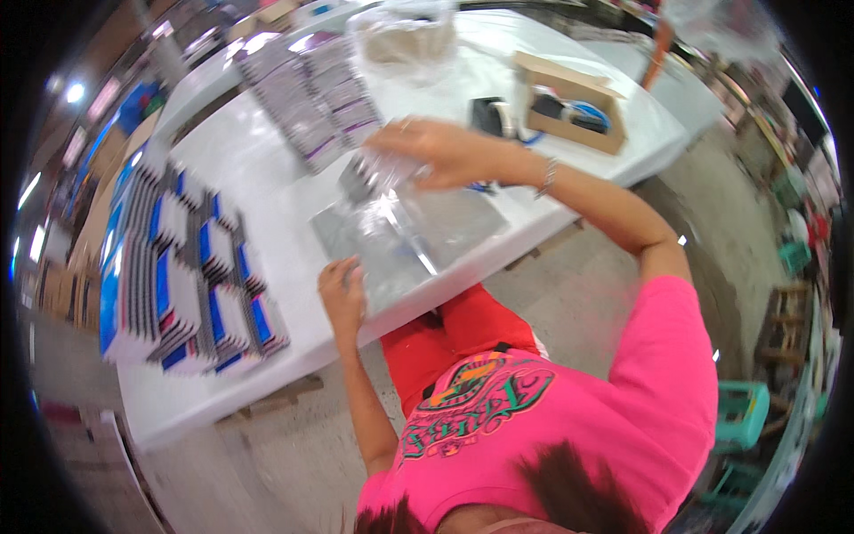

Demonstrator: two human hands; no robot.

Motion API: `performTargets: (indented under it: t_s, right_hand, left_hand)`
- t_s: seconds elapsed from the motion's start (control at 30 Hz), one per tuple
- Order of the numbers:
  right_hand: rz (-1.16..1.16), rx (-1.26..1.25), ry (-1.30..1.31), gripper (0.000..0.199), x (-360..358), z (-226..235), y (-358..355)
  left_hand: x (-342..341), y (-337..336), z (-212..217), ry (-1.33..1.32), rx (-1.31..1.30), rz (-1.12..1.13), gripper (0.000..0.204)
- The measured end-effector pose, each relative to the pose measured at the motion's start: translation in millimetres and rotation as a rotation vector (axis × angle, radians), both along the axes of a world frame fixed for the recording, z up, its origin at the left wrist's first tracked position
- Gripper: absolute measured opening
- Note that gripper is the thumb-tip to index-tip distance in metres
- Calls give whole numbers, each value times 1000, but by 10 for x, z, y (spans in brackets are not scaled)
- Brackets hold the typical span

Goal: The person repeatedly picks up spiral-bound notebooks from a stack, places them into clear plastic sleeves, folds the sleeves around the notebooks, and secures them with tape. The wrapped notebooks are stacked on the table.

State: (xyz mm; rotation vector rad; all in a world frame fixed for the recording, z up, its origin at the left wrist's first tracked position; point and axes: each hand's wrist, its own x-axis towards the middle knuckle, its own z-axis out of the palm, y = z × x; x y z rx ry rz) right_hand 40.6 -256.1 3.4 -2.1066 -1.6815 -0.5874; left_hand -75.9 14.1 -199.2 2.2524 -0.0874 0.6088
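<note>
My right hand (436, 151) reaches across the table with its fingers closed on a crumpled clear plastic bag (387, 191). Shiny plastic hangs from it over a flat grey sheet (463, 222) near the table's front edge. A dark ridged object (358, 176) shows through or beside the plastic; its kind is unclear. At the sheet's near left corner, my left hand (342, 289) has bent fingers with the thumb apart, and nothing shows between them. Motion blurs both hands somewhat.
Stacks of blue-and-white spiral notebooks (191, 276) stand at the left of the white table (294, 356). Rows of plastic-wrapped packs (302, 93) lie farther back. A clear plastic-lined container (405, 40) and an open cardboard box (574, 111) stand at the far side.
</note>
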Motion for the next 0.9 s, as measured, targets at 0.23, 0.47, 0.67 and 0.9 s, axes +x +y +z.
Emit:
performTargets:
  t_s: [0.23, 0.47, 0.67, 0.9]
  right_hand:
    - [-303, 86, -489, 66, 965, 621, 332]
    - [-323, 347, -457, 57, 1696, 1041, 591]
    - [-263, 367, -482, 45, 2266, 1019, 909]
    - [-414, 187, -434, 45, 2759, 814, 1107]
  left_hand:
    - [-30, -73, 129, 36, -150, 31, 19]
    - [-18, -66, 204, 15, -273, 24, 17]
    - [-31, -15, 205, -9, -250, 36, 17]
    - [-17, -30, 213, 17, -298, 38, 18]
